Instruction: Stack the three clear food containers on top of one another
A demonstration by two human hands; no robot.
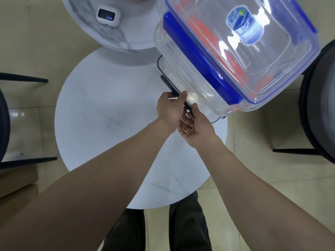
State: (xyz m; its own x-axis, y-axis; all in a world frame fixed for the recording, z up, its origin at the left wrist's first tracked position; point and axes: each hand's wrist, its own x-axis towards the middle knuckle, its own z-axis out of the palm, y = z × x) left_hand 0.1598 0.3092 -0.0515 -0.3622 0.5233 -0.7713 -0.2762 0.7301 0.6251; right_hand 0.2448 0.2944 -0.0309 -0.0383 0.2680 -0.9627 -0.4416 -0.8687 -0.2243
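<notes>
The clear containers (235, 51) appear already stacked on the worktop (108, 115). Left hand (169, 109) and right hand (196, 127) grip the bottom container's dark latch (174, 89); final alignment probably remains.

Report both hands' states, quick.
Left hand: closed on the bottom container's dark lid edge.
Right hand: fingers at the same edge; grip cannot be told.

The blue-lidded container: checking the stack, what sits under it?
Under the blue-lidded container sits an orange-trimmed clear container, then a dark-edged one both hands touch. Their far sides are covered.
</notes>
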